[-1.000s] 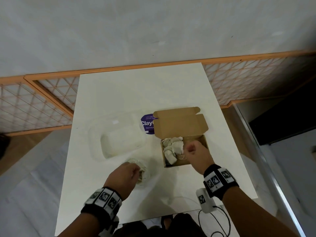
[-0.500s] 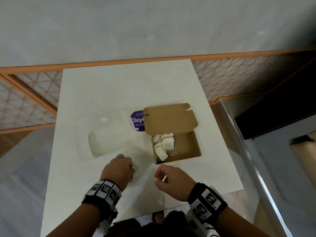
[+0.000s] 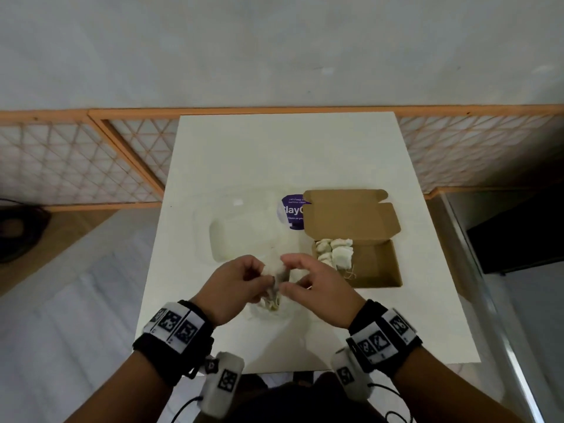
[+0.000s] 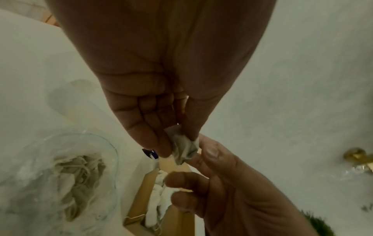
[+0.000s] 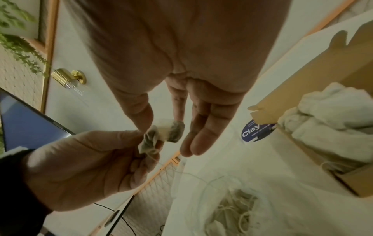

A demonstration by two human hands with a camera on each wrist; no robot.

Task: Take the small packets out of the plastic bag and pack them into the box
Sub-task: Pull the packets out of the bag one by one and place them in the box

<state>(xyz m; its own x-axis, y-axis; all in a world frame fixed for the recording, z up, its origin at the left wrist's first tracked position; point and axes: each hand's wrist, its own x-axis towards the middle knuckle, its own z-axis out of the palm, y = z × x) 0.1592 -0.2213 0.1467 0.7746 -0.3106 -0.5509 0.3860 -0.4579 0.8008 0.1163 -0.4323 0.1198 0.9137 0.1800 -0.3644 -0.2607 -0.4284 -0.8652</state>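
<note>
A small crumpled tea-bag-like packet point(image 3: 277, 268) point(image 4: 184, 149) point(image 5: 161, 135) hangs above the table between both hands. My left hand point(image 3: 265, 277) point(image 4: 177, 143) pinches its left end between thumb and fingers. My right hand point(image 3: 288, 273) point(image 5: 161, 126) pinches the other end with thumb and index finger; its other fingers stay loose. Right below lies the clear plastic bag point(image 3: 268, 306) point(image 4: 60, 175) point(image 5: 232, 207) with more stringed packets inside. The open brown cardboard box point(image 3: 378, 270) point(image 5: 322, 79) sits to the right, and several white packets point(image 3: 334, 253) fill its left side.
A clear plastic container point(image 3: 241, 233) lies behind the hands, left of the box. A round purple label point(image 3: 291, 212) shows beside the box lid. The white table point(image 3: 287, 154) ends just behind my wrists; a wooden lattice fence point(image 3: 76, 166) runs along its far side.
My right hand left the box and came left to meet my left hand. Together they now hold one packet lifted above the plastic bag.
</note>
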